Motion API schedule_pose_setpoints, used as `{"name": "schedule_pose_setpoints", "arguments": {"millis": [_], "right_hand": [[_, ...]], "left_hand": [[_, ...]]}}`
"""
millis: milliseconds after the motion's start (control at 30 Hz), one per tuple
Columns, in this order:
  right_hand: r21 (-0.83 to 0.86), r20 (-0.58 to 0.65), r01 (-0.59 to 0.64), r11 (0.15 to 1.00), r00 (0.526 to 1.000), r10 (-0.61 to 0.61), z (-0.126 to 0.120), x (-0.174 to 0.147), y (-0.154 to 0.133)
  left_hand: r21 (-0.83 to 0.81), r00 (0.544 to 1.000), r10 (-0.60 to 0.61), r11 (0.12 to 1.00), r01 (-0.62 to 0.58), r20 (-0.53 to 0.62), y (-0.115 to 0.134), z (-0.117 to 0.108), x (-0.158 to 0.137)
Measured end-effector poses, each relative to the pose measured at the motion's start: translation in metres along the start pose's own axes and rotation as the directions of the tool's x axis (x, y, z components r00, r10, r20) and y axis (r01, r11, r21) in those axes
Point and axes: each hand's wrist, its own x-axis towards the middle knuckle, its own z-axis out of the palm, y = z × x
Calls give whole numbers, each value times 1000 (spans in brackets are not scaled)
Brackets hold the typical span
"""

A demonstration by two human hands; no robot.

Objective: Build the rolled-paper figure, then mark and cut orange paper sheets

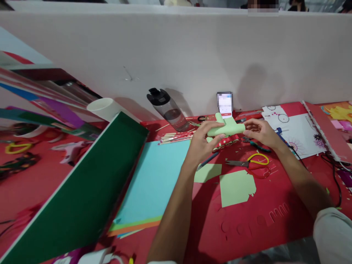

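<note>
A light green paper roll [228, 129] with a loose flap standing up is held above the red table. Its left part lies in my left hand [202, 141], thumb below and fingers curled over the top. At its right end, the bent fingers and thumb of my right hand [260, 132] pinch the edge. Below the hands lie scissors [249, 163] with one yellow and one red handle, partly spread. Two light green paper pieces [237, 187] rest on the table, the right one with a ragged edge. Green-handled pliers [256, 145] lie beneath my right hand.
A phone [225, 104] leans on the white partition [176, 55]. To its left, a tilted-looking water bottle [172, 112] stands behind thin sticks [173, 137]. Blue paper sheets [154, 179] lie beside a dark green board [82, 190]. Decorated white paper [291, 132] and cables are at right.
</note>
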Motion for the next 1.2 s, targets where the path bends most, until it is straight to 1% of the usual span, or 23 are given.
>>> {"name": "schedule_pose_setpoints", "arguments": {"millis": [100,200,267,333,400,467,533,600,667,700,767,800,867,933,1033,1100,1167,1200], "right_hand": [[-11,26,-2,1000,1000,2,-2,0,0],[-55,52,-10,998,999,12,-13,0,-4],[-121,34,-16,993,999,21,-28,-1,-6],[-228,-27,-18,973,1000,12,-49,-3,-7],[-379,-71,-33,925,997,6,-73,-6,-5],[-546,-83,-107,831,994,73,-96,-10,0],[-707,-101,-202,678,977,187,-115,-15,6],[-818,-90,-264,511,936,339,-127,-18,13],[-875,-83,-305,377,859,505,-133,-20,18],[-890,-92,-324,321,817,569,-133,-20,20],[-902,-119,-362,237,734,668,-132,-19,23],[-902,-129,-377,212,701,702,-131,-19,24],[-894,-134,-404,194,655,744,-128,-17,28],[-873,-133,-443,205,619,774,-126,-16,33],[-818,-130,-517,251,591,796,-127,-14,43],[-785,-107,-543,298,593,798,-129,-14,48],[-787,-78,-524,325,608,790,-133,-14,50],[-801,-67,-504,323,612,788,-135,-15,49]], "left_hand": [[-24,1000,-3,1000,3,-23,-1,0,0],[-56,996,-48,997,44,-78,-3,0,0],[-83,989,-94,993,85,-115,-5,-1,1],[-116,981,-141,985,126,-135,-7,-4,2],[-143,974,-180,977,159,-141,-8,-6,2],[-156,967,-207,971,184,-146,-10,-8,2],[-168,960,-232,964,205,-160,-12,-8,2],[-192,950,-257,956,223,-176,-13,-8,2],[-211,942,-276,949,235,-192,-15,-8,2],[-218,938,-282,947,238,-201,-15,-9,2],[-225,930,-293,944,243,-223,-15,-11,2],[-228,925,-298,942,245,-237,-15,-12,2],[-229,917,-299,943,242,-264,-15,-14,3],[-221,914,-289,948,231,-284,-14,-16,3],[-215,918,-283,950,228,-278,-14,-16,4],[-216,919,-286,949,231,-270,-13,-16,4],[-214,919,-290,948,236,-266,-12,-16,4],[-214,919,-292,947,239,-266,-11,-17,4]]}}
